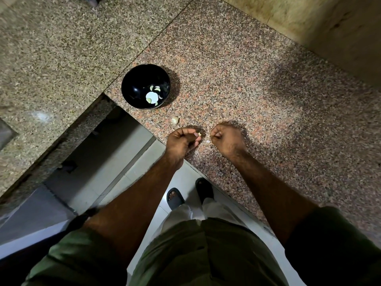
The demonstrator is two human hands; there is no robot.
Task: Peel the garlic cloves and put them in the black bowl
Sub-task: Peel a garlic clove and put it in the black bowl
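Observation:
The black bowl (132,87) stands on the speckled granite counter (247,89) and holds several peeled cloves (155,89) around a bright glare spot. An unpeeled garlic piece (175,120) lies on the counter just below the bowl. My left hand (181,141) pinches a small garlic clove (199,134) between thumb and fingertips near the counter's front corner. My right hand (226,141) hovers a little to its right with curled fingers; whether it pinches a bit of skin is too small to tell. A pale scrap of peel (208,142) lies between the hands.
The counter's front edge runs diagonally from the bowl down to the right, dropping to a tiled floor (115,157) where my sandalled feet (175,198) stand. A second granite slab (51,48) lies to the left, and a wall (329,27) rises at the back right.

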